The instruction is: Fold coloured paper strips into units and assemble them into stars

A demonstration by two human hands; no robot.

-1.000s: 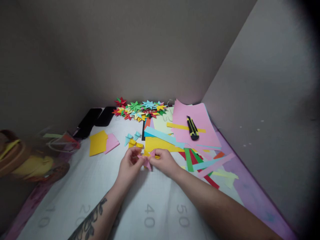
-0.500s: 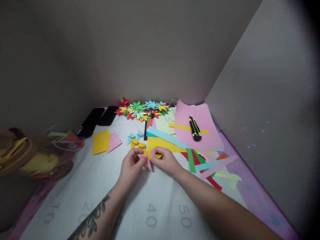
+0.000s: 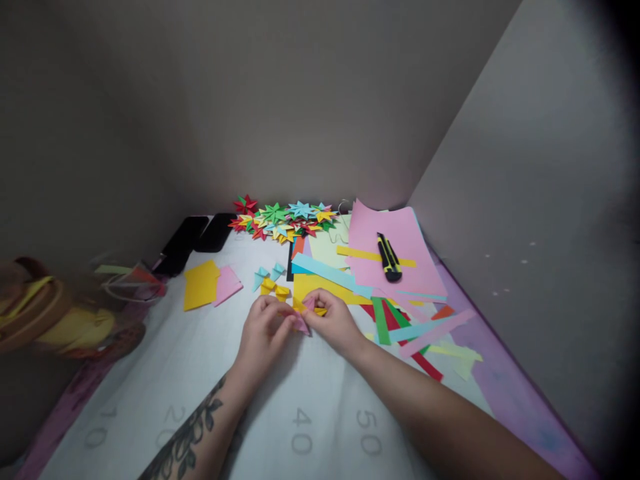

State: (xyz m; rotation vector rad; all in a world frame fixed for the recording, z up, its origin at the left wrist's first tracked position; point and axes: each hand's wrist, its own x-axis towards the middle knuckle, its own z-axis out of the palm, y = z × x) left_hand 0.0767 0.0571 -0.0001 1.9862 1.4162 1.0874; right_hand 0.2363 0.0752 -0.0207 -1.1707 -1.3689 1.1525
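Note:
A pink and yellow folded paper star (image 3: 303, 325) is between my two hands, above the white sheet. My left hand (image 3: 264, 335) has curled fingers and a thumb at the star's left side; its fingertips are partly hidden behind the paper. From the right, my right hand (image 3: 335, 327) pinches the star between thumb and fingers, with a yellow point sticking out under the knuckles. Just beyond the hands lie small light blue folded paper pieces (image 3: 261, 276) and yellow folded paper pieces (image 3: 282, 292).
Several finished paper stars (image 3: 275, 213) are heaped by the wall. A utility knife (image 3: 389, 259) rests on pink paper sheets (image 3: 425, 267). Coloured paper strips (image 3: 383, 321) spread at the right. Yellow paper squares (image 3: 200, 287) and black phone-like objects (image 3: 216, 233) lie at the left.
The star has turned in my hands, and less of its pink and yellow shows. My left fingers have shifted, with the thumb slightly farther from the forefinger. The objects on the table stay put.

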